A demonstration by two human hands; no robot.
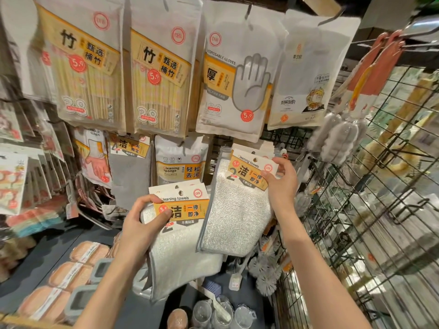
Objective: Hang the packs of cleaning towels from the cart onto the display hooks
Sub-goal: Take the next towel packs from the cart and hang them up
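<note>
My left hand (140, 224) pinches a stack of cleaning-towel packs (183, 224); my right hand (281, 184) pinches another pack (240, 198) by its card, beneath hanging glove packets (237, 79).

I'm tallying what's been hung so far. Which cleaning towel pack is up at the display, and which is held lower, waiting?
The right hand pinches the header of the higher pack at the display; the left hand grips the waiting packs lower down.

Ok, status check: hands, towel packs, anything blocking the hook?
Left hand grips spare towel packs by the header. Right hand pinches one pack's card at the hook. Hook itself hidden behind the card; no blockage visible.
</note>
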